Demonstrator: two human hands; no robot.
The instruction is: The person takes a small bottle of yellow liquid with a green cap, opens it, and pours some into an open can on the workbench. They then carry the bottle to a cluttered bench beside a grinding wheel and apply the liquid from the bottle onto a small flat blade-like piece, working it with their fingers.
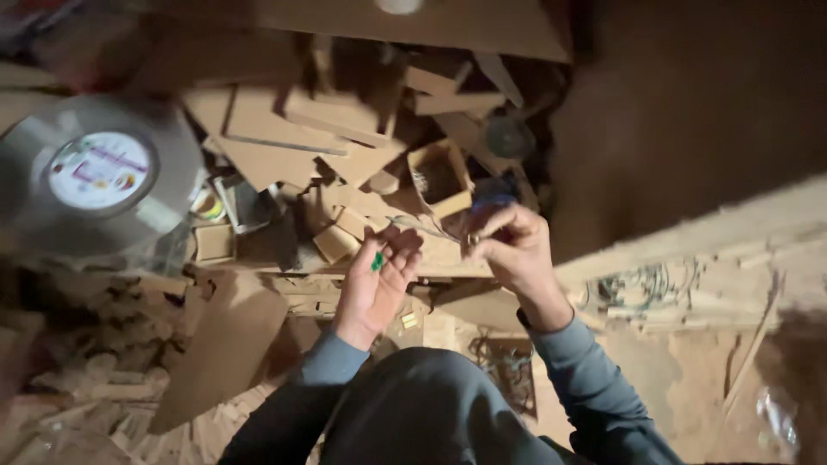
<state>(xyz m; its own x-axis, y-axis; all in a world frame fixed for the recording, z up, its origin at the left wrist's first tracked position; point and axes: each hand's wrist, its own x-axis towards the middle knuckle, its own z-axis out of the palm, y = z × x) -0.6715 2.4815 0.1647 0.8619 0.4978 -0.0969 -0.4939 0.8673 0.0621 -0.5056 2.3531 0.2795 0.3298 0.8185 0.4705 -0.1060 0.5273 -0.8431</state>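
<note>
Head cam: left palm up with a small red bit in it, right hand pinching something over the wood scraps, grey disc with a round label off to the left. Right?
One thing is wrong: the bit in the left hand is green, not red. The head view shows it lying on the open, upturned palm. The rest holds: the right hand pinches something small over the wood scraps, and the grey disc with a round label lies to the left.

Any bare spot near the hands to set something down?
Crowded ahead: wood scraps and a small open box fill the space beyond the left hand and right hand. Barest patch: dirt floor right of the pile, above the plank.
</note>
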